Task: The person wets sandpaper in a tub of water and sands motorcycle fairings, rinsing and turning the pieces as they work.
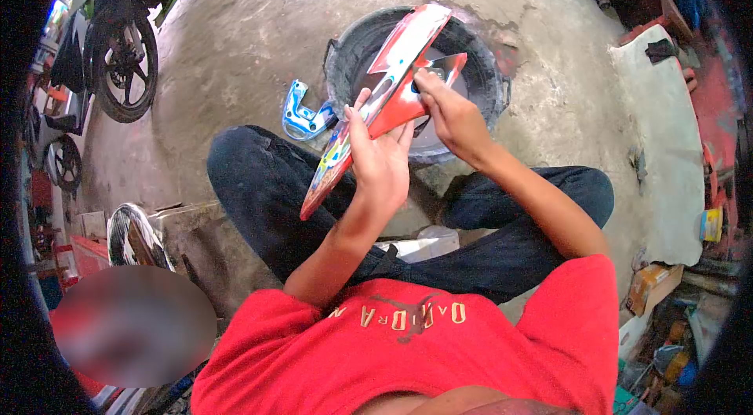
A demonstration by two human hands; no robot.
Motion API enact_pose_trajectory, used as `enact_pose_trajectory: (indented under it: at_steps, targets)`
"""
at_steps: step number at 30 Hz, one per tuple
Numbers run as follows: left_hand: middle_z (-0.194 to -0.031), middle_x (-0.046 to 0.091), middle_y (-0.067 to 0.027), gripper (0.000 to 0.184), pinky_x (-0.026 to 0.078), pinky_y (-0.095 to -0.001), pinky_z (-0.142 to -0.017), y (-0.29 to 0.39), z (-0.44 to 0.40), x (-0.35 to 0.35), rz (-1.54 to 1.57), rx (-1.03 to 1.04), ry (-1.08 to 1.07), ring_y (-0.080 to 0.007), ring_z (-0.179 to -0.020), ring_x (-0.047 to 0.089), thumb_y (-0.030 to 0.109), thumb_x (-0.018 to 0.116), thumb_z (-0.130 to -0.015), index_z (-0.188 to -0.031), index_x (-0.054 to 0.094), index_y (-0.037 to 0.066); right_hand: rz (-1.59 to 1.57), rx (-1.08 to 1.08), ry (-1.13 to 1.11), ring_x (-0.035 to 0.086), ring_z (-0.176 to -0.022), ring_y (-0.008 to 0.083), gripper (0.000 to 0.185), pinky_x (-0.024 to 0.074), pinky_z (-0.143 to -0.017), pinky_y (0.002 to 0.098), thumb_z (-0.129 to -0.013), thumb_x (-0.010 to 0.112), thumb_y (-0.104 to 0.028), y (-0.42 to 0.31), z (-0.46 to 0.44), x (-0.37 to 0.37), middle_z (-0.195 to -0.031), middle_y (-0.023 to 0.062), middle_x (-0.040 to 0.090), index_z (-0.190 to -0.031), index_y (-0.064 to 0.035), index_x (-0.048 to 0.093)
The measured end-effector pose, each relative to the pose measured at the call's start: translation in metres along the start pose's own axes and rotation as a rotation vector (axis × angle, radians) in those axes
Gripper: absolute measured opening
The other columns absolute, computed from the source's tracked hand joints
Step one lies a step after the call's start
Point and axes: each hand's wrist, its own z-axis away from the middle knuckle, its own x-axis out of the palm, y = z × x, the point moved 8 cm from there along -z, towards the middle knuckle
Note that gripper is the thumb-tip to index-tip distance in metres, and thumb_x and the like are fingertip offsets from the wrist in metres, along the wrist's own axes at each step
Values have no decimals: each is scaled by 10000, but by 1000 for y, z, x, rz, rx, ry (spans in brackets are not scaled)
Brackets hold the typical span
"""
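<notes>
Red and white, with bright bits of colour at one end, a long panel (398, 107) slants over a big dark tub (343, 62). Think of the left hand (383, 168) as the middle of a clock. From there, the wide end of the panel points to 1 o'clock, and the thin end points to 8 o'clock. The left hand is half open, palm up, and has hold of the panel near its middle, with its fingers spread around the edge. Over at 2 o'clock is the right hand (456, 118). It is curled up almost like a fist, and its fingertips touch the red part of the panel. I cannot tell if something small is tucked inside it. From the right hand, the panel lies mostly toward 10 o'clock.

At 10 o'clock from the left hand, a blue and white piece (302, 113) sits on the floor (235, 46), just beside the tub. Much farther out that way is a motorbike wheel (124, 62). At 3 o'clock, well apart, lies a pale sheet (667, 148).
</notes>
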Motion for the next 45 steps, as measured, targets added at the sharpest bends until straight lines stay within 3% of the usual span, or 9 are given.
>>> enact_pose_trajectory:
  at_steps: [5, 9, 15, 18, 23, 28, 32, 39, 45]
  targets:
    - [-1459, 457, -180, 480, 316, -522, -1169, 0, -6, -5, -2, 0, -16, -355, -1351, 459, 451, 331, -1063, -1397, 380, 109, -29, -311, -166, 528, -1311, 335, 479, 440, -1088, 426, -910, 581, -77, -52, 3, 0, -1408, 178, 550, -1384, -21, 527]
    - [-1457, 454, -194, 471, 314, -522, -1173, 1, -1, 3, 17, -9, 25, -364, -1355, 454, 429, 355, -1061, -1406, 376, 110, 72, 141, 2, 514, -1330, 323, 510, 435, -1091, 437, -883, 557, -39, 35, -7, -3, -1417, 188, 539, -1392, -29, 521]
    - [-1425, 497, -193, 448, 351, -521, -1143, 0, -5, -4, 12, -13, -5, -354, -1333, 476, 398, 356, -1065, -1405, 375, 107, -81, -290, -202, 502, -1339, 331, 507, 391, -1128, 420, -898, 573, -39, -49, -1, 3, -1426, 188, 530, -1401, -27, 513]
    - [-1437, 479, -188, 434, 355, -516, -1140, 1, -2, 5, 38, -5, -5, -345, -1331, 481, 388, 352, -1068, -1401, 376, 111, -132, 192, -47, 495, -1338, 348, 420, 402, -1110, 435, -948, 520, -53, 22, -11, 1, -1417, 200, 532, -1366, -19, 541]
    - [-1445, 465, -185, 441, 330, -511, -1162, -5, -8, -7, 0, 7, -39, -340, -1361, 450, 383, 348, -1068, -1421, 363, 120, -97, -283, -217, 469, -1370, 325, 452, 405, -1114, 426, -956, 537, -114, -64, -7, 0, -1432, 175, 527, -1400, -40, 508]
    - [-1457, 453, -187, 459, 329, -518, -1156, 0, 3, 12, -20, 23, -49, -347, -1367, 440, 387, 316, -1076, -1435, 342, 102, -13, 160, -16, 499, -1337, 356, 486, 402, -1118, 425, -928, 534, -93, 24, -11, -6, -1439, 190, 515, -1409, -31, 504]
    - [-1457, 451, -199, 469, 311, -525, -1168, -5, -6, 1, -24, 39, -78, -354, -1367, 441, 411, 327, -1075, -1422, 345, 96, -41, -224, -129, 492, -1350, 324, 498, 403, -1116, 432, -907, 535, -77, -47, 2, -3, -1415, 181, 541, -1404, -52, 512]
    - [-1445, 465, -194, 476, 307, -530, -1172, -4, 3, 13, 36, 28, -70, -352, -1360, 447, 422, 329, -1073, -1408, 355, 85, -112, 141, -57, 464, -1365, 353, 402, 364, -1138, 417, -1000, 471, -50, 14, 6, -6, -1420, 205, 529, -1399, -30, 517]
    - [-1454, 455, -201, 491, 303, -536, -1171, -5, 0, 9, 24, 46, -129, -353, -1366, 439, 436, 321, -1071, -1408, 362, 82, -86, -126, -88, 502, -1334, 354, 435, 387, -1124, 421, -934, 492, 7, -12, 9, -3, -1390, 206, 554, -1365, -5, 546]
